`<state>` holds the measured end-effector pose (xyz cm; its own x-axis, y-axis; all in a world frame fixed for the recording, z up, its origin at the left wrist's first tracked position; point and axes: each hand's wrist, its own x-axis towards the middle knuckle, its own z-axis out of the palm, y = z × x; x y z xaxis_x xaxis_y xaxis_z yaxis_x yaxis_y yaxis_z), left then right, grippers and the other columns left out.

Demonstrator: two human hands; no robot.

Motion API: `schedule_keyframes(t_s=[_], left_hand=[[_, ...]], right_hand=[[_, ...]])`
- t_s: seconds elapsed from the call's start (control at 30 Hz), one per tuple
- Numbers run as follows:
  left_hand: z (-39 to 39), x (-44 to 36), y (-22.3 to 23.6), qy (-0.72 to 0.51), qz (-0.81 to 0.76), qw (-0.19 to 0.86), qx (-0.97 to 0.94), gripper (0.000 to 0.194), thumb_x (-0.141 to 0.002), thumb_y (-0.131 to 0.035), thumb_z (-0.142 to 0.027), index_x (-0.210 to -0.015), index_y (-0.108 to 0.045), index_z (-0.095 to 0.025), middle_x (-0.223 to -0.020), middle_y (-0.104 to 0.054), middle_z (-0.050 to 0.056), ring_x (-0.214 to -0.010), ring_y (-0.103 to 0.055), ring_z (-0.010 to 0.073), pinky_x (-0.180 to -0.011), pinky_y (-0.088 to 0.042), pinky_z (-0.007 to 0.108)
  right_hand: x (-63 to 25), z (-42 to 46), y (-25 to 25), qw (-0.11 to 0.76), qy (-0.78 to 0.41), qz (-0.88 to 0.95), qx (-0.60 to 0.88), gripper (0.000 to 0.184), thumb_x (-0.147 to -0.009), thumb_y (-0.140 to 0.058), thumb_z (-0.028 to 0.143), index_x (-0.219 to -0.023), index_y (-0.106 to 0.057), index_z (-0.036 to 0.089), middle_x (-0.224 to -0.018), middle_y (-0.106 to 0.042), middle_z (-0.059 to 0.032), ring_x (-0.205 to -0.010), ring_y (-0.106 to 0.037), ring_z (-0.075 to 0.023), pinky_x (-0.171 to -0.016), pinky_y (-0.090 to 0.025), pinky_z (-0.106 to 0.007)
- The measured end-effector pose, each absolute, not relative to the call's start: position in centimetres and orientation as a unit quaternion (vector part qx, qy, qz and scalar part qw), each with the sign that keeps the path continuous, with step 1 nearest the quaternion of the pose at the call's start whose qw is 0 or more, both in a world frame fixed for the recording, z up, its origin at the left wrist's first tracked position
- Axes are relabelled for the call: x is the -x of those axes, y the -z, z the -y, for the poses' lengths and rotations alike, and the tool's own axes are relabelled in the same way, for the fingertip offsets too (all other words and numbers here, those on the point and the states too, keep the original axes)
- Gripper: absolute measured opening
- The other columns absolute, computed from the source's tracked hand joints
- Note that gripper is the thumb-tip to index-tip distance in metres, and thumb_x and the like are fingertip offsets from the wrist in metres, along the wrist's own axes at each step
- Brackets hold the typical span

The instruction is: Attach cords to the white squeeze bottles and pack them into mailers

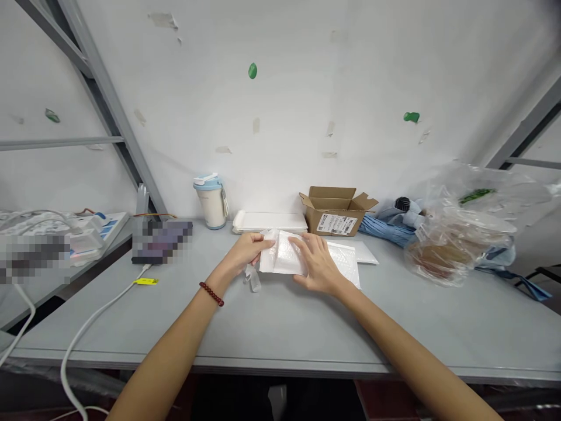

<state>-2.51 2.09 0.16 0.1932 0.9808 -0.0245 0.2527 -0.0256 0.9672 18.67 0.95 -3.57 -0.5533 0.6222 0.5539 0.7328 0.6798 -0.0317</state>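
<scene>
A white bubble mailer [289,260] is held slightly raised over the grey table, its surface shiny and bumpy. My left hand [248,252] pinches its left end between thumb and fingers. At its right side my right hand [319,263] grips it, fingers curled over the face and thumb at the lower edge. A crumpled translucent strip [253,278] is just below my left fingers; whether they touch it I cannot tell. Behind my right hand another bubble mailer [348,263] lies on the table, partly hidden.
At the back stand a cream cup with a blue lid [210,202], a stack of white mailers [272,221] and an open cardboard box [335,213]. Plastic bags [460,234] and blue cloth [385,228] fill the right. A white cable [100,310] crosses the left.
</scene>
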Motion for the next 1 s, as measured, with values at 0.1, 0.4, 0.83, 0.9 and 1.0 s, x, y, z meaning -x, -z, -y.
schedule_keyframes(t_s=[0.1,0.4,0.83,0.9,1.0], left_hand=[[-2.5,2.9,-0.2,-0.436,-0.514,0.460,-0.578,0.026,-0.069,-0.065,-0.038,-0.058,-0.056,-0.016,-0.042,-0.046,-0.005,-0.038,-0.037,0.0063,-0.042,-0.026,0.021],[-3.5,6.6,0.0,-0.373,-0.546,0.248,-0.707,0.031,-0.064,-0.067,-0.042,-0.049,-0.059,-0.017,-0.044,-0.042,-0.004,-0.044,-0.034,0.0099,-0.046,-0.022,0.024],[-3.4,5.9,-0.2,-0.480,-0.548,0.299,-0.617,0.030,-0.067,-0.065,-0.043,-0.057,-0.056,-0.016,-0.048,-0.045,-0.004,-0.045,-0.037,0.0083,-0.045,-0.027,0.022],[-3.3,5.9,-0.6,-0.560,-0.519,0.345,-0.546,0.031,-0.068,-0.065,-0.043,-0.059,-0.055,-0.015,-0.051,-0.047,-0.004,-0.045,-0.039,0.0074,-0.045,-0.030,0.022],[-3.3,5.6,-0.7,-0.614,-0.469,0.409,-0.486,0.031,-0.066,-0.068,-0.042,-0.064,-0.057,-0.014,-0.062,-0.054,0.000,-0.051,-0.048,0.0086,-0.047,-0.037,0.021]], right_hand=[[-18.7,-1.0,3.5,0.285,0.110,0.863,0.403,0.067,-0.068,-0.060,0.034,-0.130,-0.037,0.017,-0.121,-0.039,-0.0157,-0.111,-0.037,-0.0317,-0.093,-0.032,-0.047],[-19.6,-2.3,3.7,0.303,0.101,0.823,0.470,0.053,-0.076,-0.056,0.029,-0.125,-0.039,0.019,-0.111,-0.049,-0.0127,-0.104,-0.046,-0.0290,-0.086,-0.039,-0.041],[-19.8,-2.7,3.9,0.290,0.097,0.818,0.487,0.046,-0.077,-0.057,0.028,-0.120,-0.043,0.018,-0.108,-0.052,-0.0111,-0.101,-0.048,-0.0278,-0.084,-0.040,-0.039],[-19.8,-2.6,3.8,0.289,0.096,0.818,0.487,0.045,-0.077,-0.057,0.028,-0.120,-0.043,0.018,-0.108,-0.052,-0.0110,-0.102,-0.048,-0.0279,-0.084,-0.040,-0.039],[-19.7,-2.5,3.8,0.294,0.091,0.820,0.482,0.046,-0.077,-0.057,0.028,-0.120,-0.043,0.018,-0.110,-0.053,-0.0112,-0.103,-0.048,-0.0282,-0.085,-0.040,-0.039]])
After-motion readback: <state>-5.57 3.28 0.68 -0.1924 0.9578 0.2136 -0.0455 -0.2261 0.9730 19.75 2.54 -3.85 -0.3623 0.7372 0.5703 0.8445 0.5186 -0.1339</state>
